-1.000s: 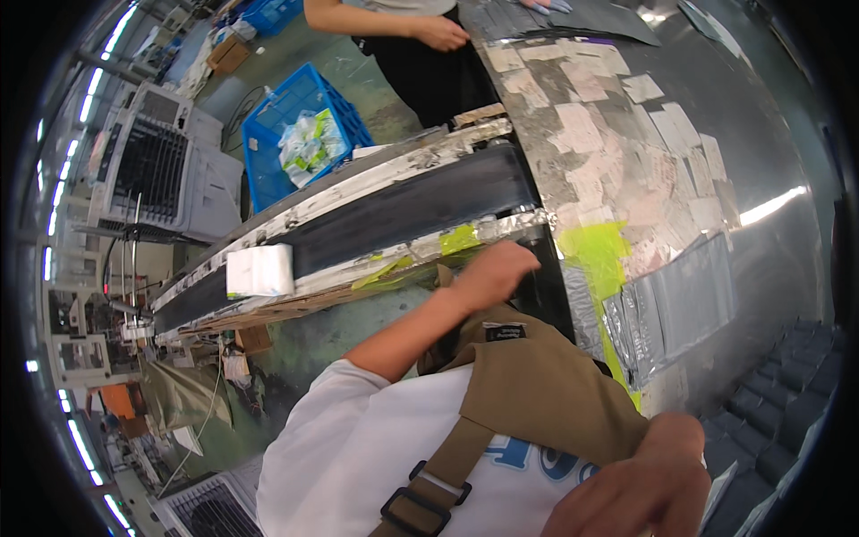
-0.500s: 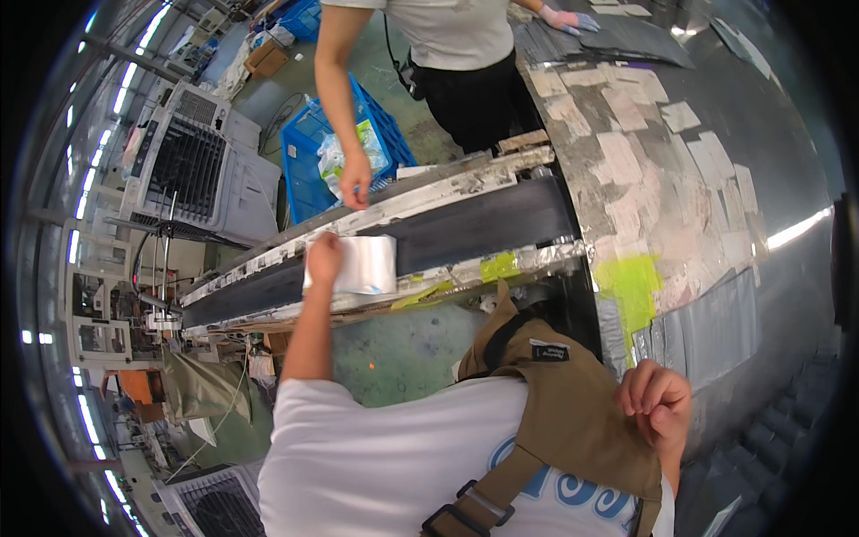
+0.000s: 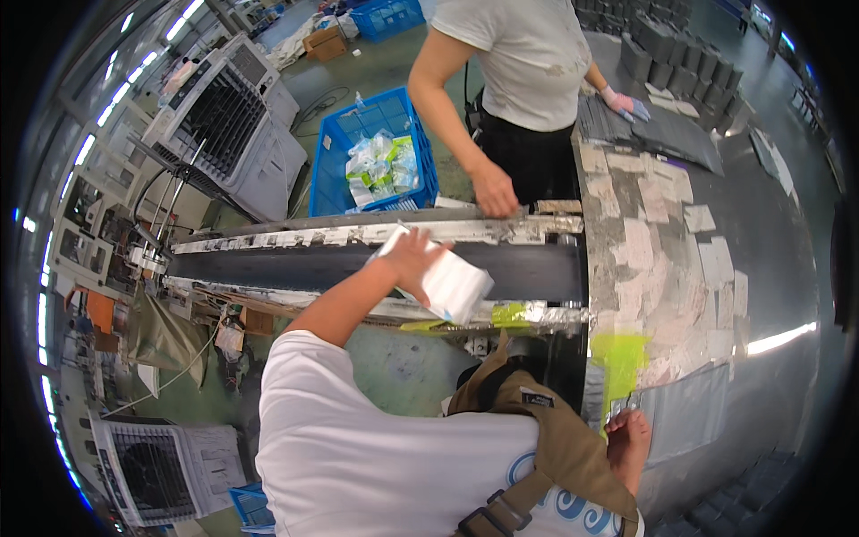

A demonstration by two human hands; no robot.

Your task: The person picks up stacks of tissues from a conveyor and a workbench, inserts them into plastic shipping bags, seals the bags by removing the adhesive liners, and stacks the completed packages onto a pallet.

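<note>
Left hand (image 3: 412, 259) widely clasps white pack (image 3: 461, 285), right hand's (image 3: 630, 433) hold unclear; crate (image 3: 333, 154) contains packets (image 3: 386, 166).

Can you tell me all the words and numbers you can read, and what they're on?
White pack in the left hand: no writing I can read.
Shirt: big blue letters, partly covered by the apron, so I can't read a whole word.
Apron: a small dark label, too tiny to read.
Paper slips on the table: any print is too faint to read.
</note>
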